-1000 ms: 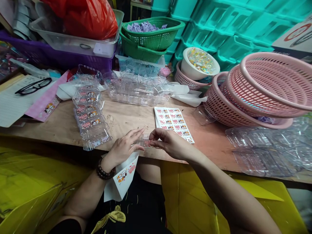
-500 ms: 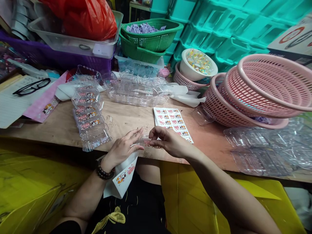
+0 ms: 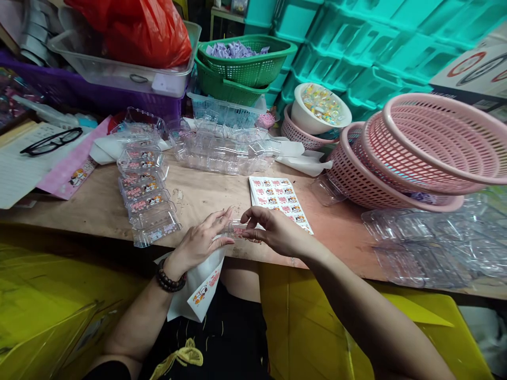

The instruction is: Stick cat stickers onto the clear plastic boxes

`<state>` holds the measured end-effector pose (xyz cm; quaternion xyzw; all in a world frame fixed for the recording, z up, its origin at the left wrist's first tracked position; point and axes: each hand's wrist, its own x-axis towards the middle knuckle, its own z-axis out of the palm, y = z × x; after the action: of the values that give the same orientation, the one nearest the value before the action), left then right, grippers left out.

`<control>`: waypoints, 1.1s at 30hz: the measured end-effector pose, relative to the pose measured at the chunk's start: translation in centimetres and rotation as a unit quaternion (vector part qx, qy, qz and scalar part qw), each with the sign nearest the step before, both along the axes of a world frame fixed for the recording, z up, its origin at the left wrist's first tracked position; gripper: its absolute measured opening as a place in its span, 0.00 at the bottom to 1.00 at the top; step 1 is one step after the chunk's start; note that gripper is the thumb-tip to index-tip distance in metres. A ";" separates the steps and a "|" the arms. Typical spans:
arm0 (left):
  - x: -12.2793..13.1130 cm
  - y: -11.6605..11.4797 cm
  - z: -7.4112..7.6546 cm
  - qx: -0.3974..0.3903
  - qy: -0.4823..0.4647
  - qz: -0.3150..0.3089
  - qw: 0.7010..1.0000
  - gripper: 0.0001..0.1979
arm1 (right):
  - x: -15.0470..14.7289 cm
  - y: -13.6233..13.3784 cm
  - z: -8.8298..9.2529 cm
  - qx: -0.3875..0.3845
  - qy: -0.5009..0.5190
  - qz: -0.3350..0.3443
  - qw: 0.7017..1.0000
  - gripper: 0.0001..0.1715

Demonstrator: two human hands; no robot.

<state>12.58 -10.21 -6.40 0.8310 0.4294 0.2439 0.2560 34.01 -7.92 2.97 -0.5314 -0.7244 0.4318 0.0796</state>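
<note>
Between my two hands, near the table's front edge, lies a small clear plastic box [image 3: 236,228] with a pink printed label. My left hand [image 3: 204,237], a beaded bracelet at its wrist, is at the box's left end with fingers closed around that end. On the other side my right hand [image 3: 265,227] has thumb and fingers curled over the right end, pinching it. Under my left wrist hangs a white sticker sheet [image 3: 198,290] with cat prints. Just beyond my right hand is another sticker sheet [image 3: 277,192], flat on the table.
A row of labelled clear boxes [image 3: 146,192] runs along the left. More clear boxes [image 3: 225,150] are piled behind. Pink baskets [image 3: 356,169] and stacked clear trays [image 3: 428,243] stand at right. Glasses [image 3: 51,141] rest on papers at far left.
The view has shifted slightly. Both hands stay at the small box, and the right fingers have opened a little. The hanging sticker sheet has swung slightly.
</note>
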 end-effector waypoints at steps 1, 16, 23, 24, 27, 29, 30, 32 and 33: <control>0.0 0.0 0.0 0.000 -0.002 0.000 1.000 0.33 | -0.1 0.0 0.2 0.008 -0.019 -0.003 1.000 0.07; 0.1 -0.1 0.2 -0.008 -0.002 0.001 1.000 0.33 | -0.6 0.3 0.7 -0.008 -0.020 0.002 1.000 0.12; -0.1 0.0 0.0 -0.019 0.000 0.001 1.000 0.32 | -1.2 0.4 0.9 0.005 -0.064 0.001 0.998 0.11; -0.1 0.1 -0.1 -0.017 0.000 0.001 1.000 0.33 | -1.3 0.5 0.9 0.005 -0.064 0.000 0.998 0.11; -0.1 0.1 -0.2 -0.010 -0.001 0.002 1.000 0.33 | -1.3 0.6 0.9 0.004 -0.069 0.000 0.998 0.11; -0.1 0.1 -0.2 -0.009 -0.001 0.003 1.000 0.33 | -1.4 0.6 1.0 0.004 -0.072 0.001 0.997 0.12; 0.0 0.1 -0.2 -0.009 -0.001 0.003 1.000 0.32 | -1.4 0.6 1.0 0.004 -0.073 0.002 0.997 0.12; 0.0 0.1 -0.1 -0.010 0.000 0.001 1.000 0.32 | -1.4 0.6 1.0 0.003 -0.076 0.001 0.997 0.11; 0.0 0.1 0.0 -0.010 0.001 0.001 1.000 0.32 | -1.4 0.6 1.0 0.002 -0.077 0.000 0.997 0.11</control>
<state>12.56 -10.16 -6.43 0.8284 0.4326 0.2389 0.2637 32.59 -7.32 3.93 -0.5629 -0.7293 0.3880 0.0252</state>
